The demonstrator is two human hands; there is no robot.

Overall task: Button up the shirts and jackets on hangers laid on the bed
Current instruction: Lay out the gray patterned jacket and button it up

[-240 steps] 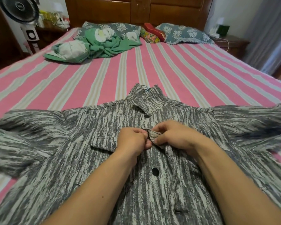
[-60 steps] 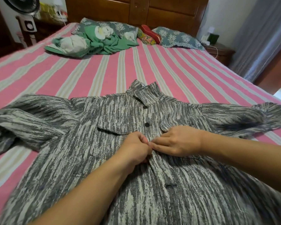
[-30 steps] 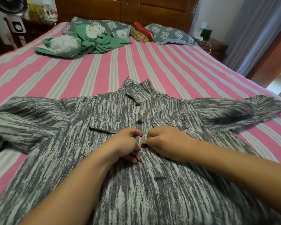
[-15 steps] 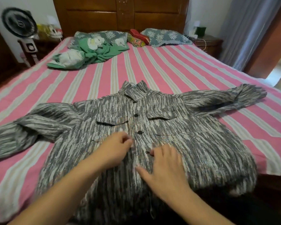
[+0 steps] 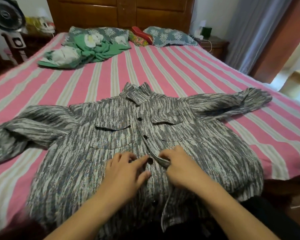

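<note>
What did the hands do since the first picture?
Both hands moved down the jacket. Two more buttons are done up. The right hand now pinches the placket edge and the left hand touches beside the next button, which isn't fastened yet. The jacket stayed flat on the bed, and the green clothes didn't move.

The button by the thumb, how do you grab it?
Pinch the button by its rim from the left, with the left hand. It lies flat on the jacket; the right hand lifts the placket edge on its other side.
</note>
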